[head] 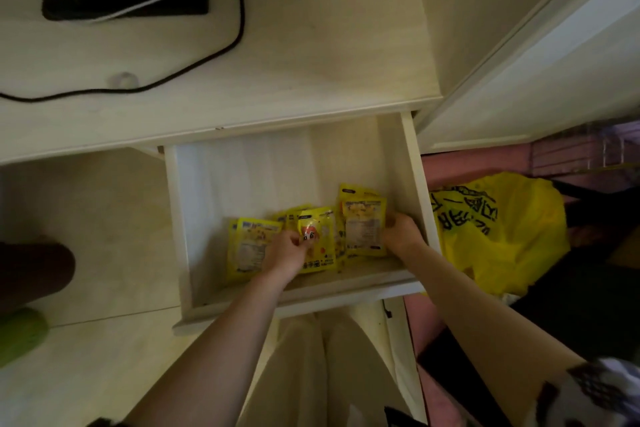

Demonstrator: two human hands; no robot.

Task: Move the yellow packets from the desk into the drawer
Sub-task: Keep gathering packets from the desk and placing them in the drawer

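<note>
Both hands (287, 248) (401, 230) are gripping packets (317, 239) in the drawer (420, 184); we are laying them flat, near the front.

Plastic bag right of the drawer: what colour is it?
Yellow with black lettering, seen in the head view.

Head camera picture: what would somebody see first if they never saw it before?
The bright yellow packets jump out first, lying bunched at the front of the open drawer. The left hand pinches the middle packet and the right hand grips the ones by the drawer's right wall. Next comes a big yellow plastic bag on the floor right of the drawer.
</note>
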